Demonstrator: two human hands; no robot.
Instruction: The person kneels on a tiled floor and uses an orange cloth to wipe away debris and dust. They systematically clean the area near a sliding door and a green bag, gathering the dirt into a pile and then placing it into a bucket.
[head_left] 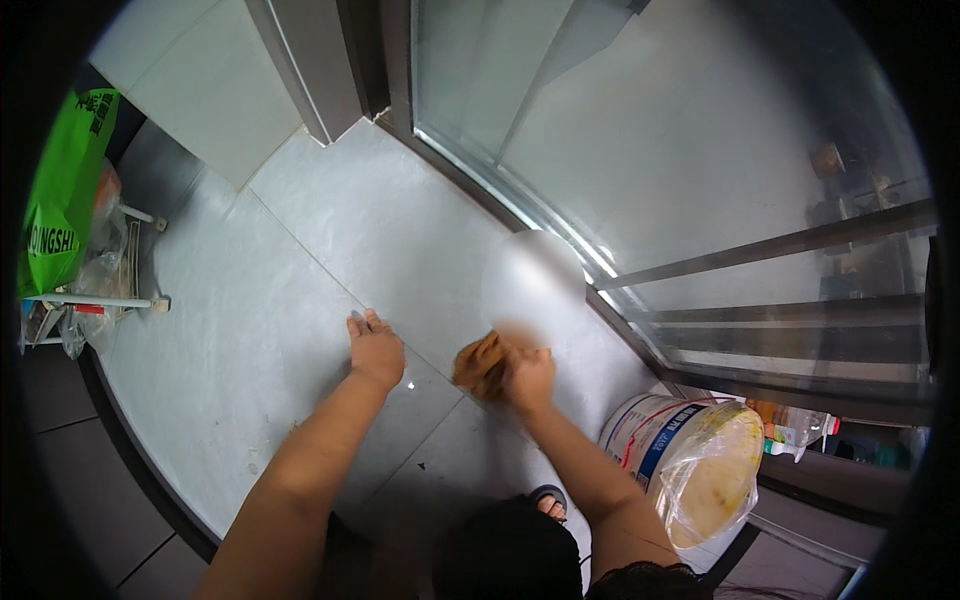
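Observation:
My right hand [528,380] is closed on a crumpled brown cloth [478,366], pressed against the grey tiled floor [330,240]. A blurred pale patch hides part of the fingertips and the floor just beyond them. To its left, my left hand [378,352] leans on the tiles with its fingers stretched forward and nothing in it. Thin dark joint lines run across the tiles between and below the hands. A few small dark specks lie on the floor near me.
Glass sliding doors [640,130] in a dark frame border the floor at right. A large white bucket [650,430], its top wrapped in clear plastic, stands by my right forearm. Bottles [800,427] sit behind it. At left, a green bag [70,190] rests on a white rack [100,300].

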